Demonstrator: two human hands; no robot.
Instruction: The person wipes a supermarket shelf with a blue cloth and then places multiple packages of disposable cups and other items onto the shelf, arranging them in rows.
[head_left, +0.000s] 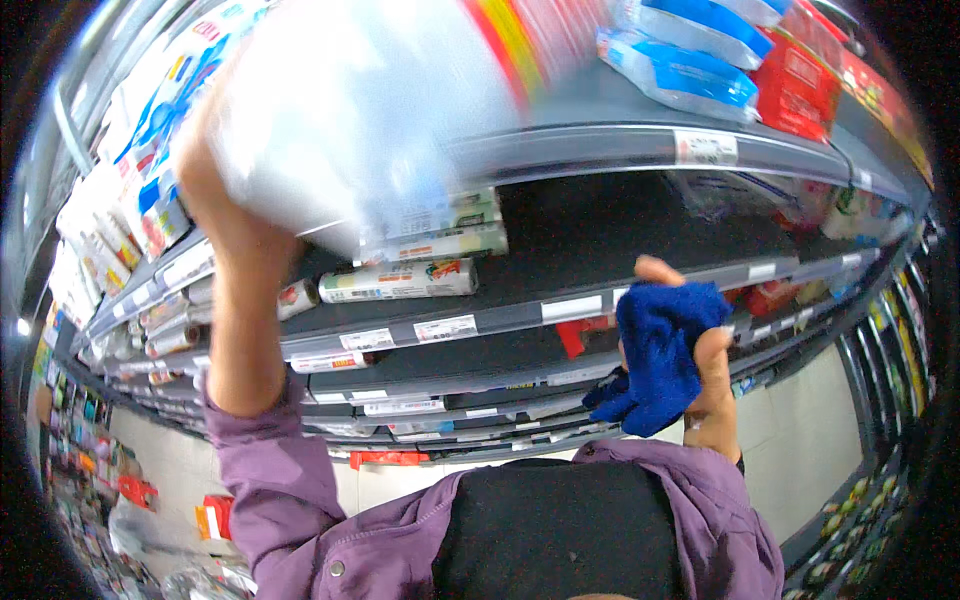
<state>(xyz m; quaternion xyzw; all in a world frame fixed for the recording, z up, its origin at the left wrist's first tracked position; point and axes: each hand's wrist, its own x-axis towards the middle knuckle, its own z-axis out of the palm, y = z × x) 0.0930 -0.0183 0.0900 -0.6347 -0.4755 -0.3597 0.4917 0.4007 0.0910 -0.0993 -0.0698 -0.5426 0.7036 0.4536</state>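
A large white plastic-wrapped package (360, 105) with a red and yellow stripe is raised in front of the shelving, blurred by motion. My left hand (217, 180) grips its left side, and the fingers are mostly hidden behind it. On the right, a crumpled dark blue cloth (664, 352) hangs from my right hand (715, 367), with the thumb against its side and a fingertip showing above it. Beneath the package, wrapped rolls (397, 281) lie on the second shelf.
The upper shelf edge (585, 150) curves across in front of me. Blue-and-white packs (675, 71) and a red pack (799, 82) stand at its right. More white and blue packages (157, 127) fill the left. Red items (217, 517) and plastic-wrapped goods are low at left, near the pale floor (802, 420).
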